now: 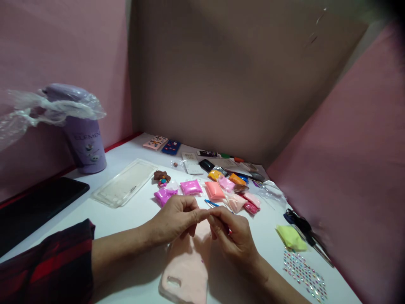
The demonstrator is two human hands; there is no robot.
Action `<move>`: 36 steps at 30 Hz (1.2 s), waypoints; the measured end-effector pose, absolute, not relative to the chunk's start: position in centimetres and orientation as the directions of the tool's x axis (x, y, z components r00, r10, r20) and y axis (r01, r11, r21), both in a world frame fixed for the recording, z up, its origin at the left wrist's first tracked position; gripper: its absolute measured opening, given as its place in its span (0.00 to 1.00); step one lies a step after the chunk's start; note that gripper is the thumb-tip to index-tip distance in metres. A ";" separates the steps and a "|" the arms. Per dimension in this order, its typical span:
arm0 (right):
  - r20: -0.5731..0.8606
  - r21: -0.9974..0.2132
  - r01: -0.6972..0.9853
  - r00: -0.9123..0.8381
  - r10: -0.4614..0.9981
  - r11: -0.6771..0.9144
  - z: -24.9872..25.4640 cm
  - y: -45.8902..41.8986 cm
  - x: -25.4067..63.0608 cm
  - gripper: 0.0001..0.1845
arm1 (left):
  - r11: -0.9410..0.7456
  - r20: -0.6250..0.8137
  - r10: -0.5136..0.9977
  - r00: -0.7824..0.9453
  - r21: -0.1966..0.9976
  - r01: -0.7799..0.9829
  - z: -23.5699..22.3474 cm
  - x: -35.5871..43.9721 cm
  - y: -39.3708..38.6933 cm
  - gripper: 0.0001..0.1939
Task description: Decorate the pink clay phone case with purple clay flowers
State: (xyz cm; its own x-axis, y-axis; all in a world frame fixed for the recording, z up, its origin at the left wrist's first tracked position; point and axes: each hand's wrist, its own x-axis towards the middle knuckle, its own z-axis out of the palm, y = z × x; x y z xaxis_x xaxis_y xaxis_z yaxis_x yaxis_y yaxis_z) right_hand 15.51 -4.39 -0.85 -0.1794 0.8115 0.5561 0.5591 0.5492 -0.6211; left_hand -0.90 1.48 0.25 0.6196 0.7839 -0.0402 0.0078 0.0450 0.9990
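My left hand point(180, 217) and my right hand point(232, 230) meet fingertip to fingertip above the table. Both have their fingers pinched together, and whatever lies between them is too small or hidden to name. Below them is a phone case point(186, 270) covered in pale pink clay, its camera cutout toward me; the hands hide its far end. Just beyond the fingers, a blue-handled metal tool point(211, 203) is partly covered. Bags of purple clay point(165, 195), pink clay point(191, 187) and coral clay point(214, 191) lie close behind.
At left stand a purple tumbler point(85, 143) wrapped in plastic, a black phone point(41, 207) and a clear case point(126, 183). Brown clay point(162, 176) sits beyond. To the right are a yellow packet point(291, 237), rhinestones point(305, 272) and scissors point(308, 234). Pink walls point(354, 160) flank the table.
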 end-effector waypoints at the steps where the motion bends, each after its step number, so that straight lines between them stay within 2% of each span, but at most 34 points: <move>1: 0.559 -0.619 0.560 -0.180 0.810 0.551 -0.8 -4.4 15.5 0.07 | 0.043 -0.035 0.779 0.626 0.999 0.002 0.4 -0.9 1.4 0.22; 17: 0.530 -0.617 0.570 -0.209 0.822 0.542 -0.7 -4.4 15.7 0.07 | -0.071 0.073 0.739 0.670 0.997 -0.031 0.1 -1.2 1.6 0.23; 21: 0.497 -0.622 0.573 -0.236 0.835 0.533 -0.6 -4.4 15.6 0.07 | -0.059 0.066 0.741 0.668 0.998 -0.034 0.0 -1.2 1.6 0.25; 26: 0.556 -0.609 0.563 -0.199 0.807 0.558 -0.9 -4.5 15.5 0.08 | -0.010 0.018 0.767 0.641 1.000 -0.017 -0.2 -1.1 1.9 0.22; 36: 0.511 -0.614 0.571 -0.238 0.826 0.544 -0.5 -4.6 15.7 0.09 | 0.045 -0.028 0.766 0.642 0.999 -0.010 -0.4 -1.2 2.0 0.21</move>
State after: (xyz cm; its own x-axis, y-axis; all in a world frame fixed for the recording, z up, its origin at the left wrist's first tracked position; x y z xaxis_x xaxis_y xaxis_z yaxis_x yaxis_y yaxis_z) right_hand 15.67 -4.62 -0.52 -0.2380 0.8261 0.5107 0.5710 0.5444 -0.6144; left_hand -1.16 1.97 -0.36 0.6417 0.7664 -0.0283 -0.0100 0.0453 0.9989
